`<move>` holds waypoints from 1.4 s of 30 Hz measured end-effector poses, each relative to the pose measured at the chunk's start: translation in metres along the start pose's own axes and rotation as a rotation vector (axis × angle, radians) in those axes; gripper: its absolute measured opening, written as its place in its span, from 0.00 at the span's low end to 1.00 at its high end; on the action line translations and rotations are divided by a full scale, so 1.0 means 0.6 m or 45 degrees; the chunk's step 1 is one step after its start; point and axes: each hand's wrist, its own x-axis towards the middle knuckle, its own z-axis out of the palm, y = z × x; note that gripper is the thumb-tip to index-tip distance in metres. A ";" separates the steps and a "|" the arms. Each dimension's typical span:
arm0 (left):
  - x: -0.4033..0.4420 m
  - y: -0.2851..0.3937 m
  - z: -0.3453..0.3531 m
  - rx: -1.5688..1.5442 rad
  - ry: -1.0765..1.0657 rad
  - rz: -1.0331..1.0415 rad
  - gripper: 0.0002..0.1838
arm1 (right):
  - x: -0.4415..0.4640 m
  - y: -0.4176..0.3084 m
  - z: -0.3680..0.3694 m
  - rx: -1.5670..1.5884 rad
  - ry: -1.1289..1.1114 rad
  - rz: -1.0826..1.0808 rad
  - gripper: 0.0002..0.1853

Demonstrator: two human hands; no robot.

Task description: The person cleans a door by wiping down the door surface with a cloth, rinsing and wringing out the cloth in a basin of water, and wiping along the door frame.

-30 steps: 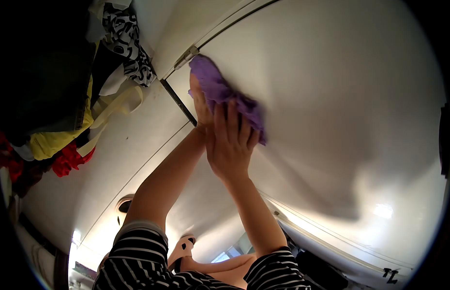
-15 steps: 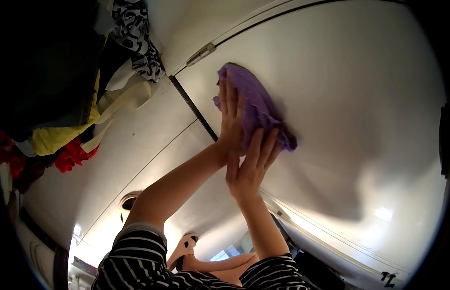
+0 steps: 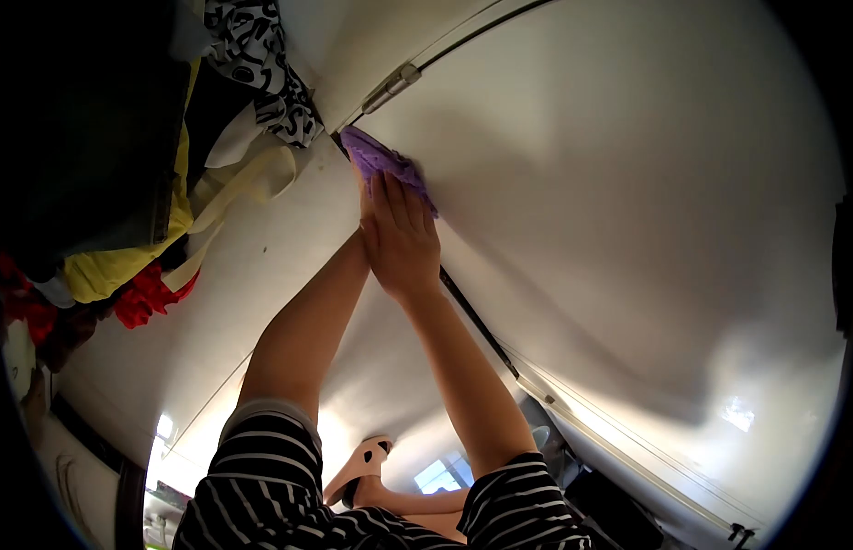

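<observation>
A crumpled purple cloth is pressed against the hinge-side edge of a large white door panel. My right hand lies over the cloth's lower part, its fingers close together and pressing on it. Beneath and beside it is my left hand, at the cloth's left edge; most of its fingers are hidden by the cloth and my right hand. Just above the cloth, a metal hinge joins the panel to the frame.
Hanging clothes crowd the left side: a dark garment, a black-and-white patterned fabric, a yellow fabric and a red one. A pale strap dangles from them. Below, a foot wears a pale slipper.
Both hands and the purple cloth have moved left across the panel to its edge near the hinge. My right hand has come up over my left, and the cloth is more bunched.
</observation>
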 end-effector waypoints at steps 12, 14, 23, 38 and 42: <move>-0.074 0.006 0.053 0.835 -0.006 0.551 0.55 | -0.029 -0.047 -0.093 1.427 0.495 1.284 0.17; -0.096 0.006 0.068 1.100 0.047 0.748 0.58 | -0.038 -0.050 -0.117 1.754 0.766 1.368 0.12; -0.161 0.089 0.083 1.345 -0.303 0.715 0.43 | -0.038 0.008 -0.193 2.708 0.227 1.412 0.19; -0.073 0.116 0.089 -0.058 0.121 0.396 0.34 | 0.023 0.031 -0.017 3.713 0.236 1.197 0.26; 0.038 0.020 0.003 -0.296 0.105 0.317 0.26 | 0.019 0.047 0.087 3.590 0.366 1.470 0.25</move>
